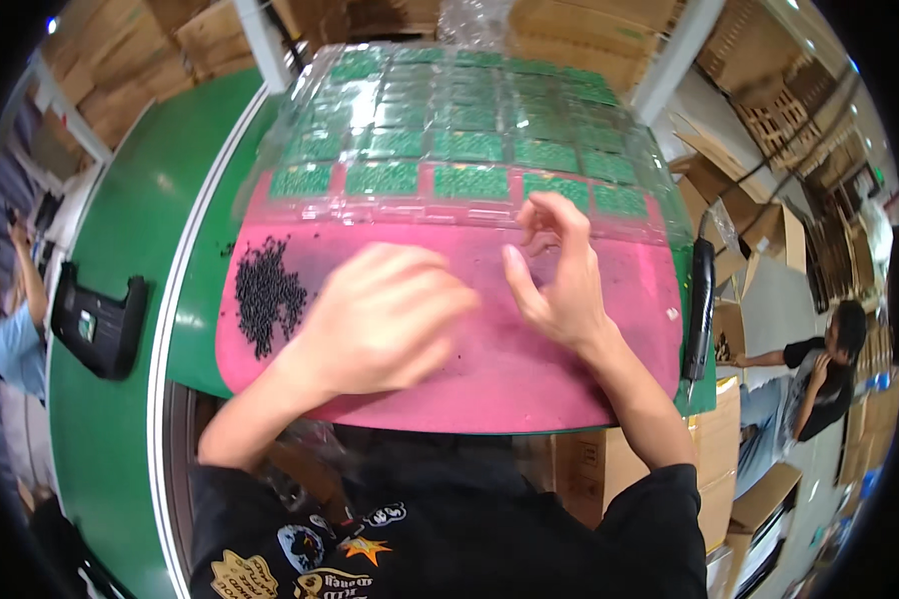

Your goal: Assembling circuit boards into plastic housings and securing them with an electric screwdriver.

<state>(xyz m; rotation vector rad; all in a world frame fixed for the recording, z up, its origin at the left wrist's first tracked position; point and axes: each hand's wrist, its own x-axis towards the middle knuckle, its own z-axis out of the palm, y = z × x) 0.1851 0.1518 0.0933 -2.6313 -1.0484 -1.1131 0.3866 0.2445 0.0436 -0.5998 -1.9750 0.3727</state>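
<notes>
My left hand [385,314] hovers over a pink mat [529,369], fingers curled loosely, blurred by motion; whether it holds anything is hidden. A heap of small black parts [267,295] lies just left of it on the mat. My right hand [559,270] is raised near the mat's far edge with thumb and fingers pinched together, perhaps on a tiny part too small to make out. Just beyond it lies a clear plastic tray [449,150] with rows of pockets holding green pieces.
A green conveyor belt [120,399] runs along the left with a black moulded part [100,319] on it. A black tool [699,299] lies at the mat's right edge. Cardboard boxes [589,30] stand behind and right. Other people [819,379] work at both sides.
</notes>
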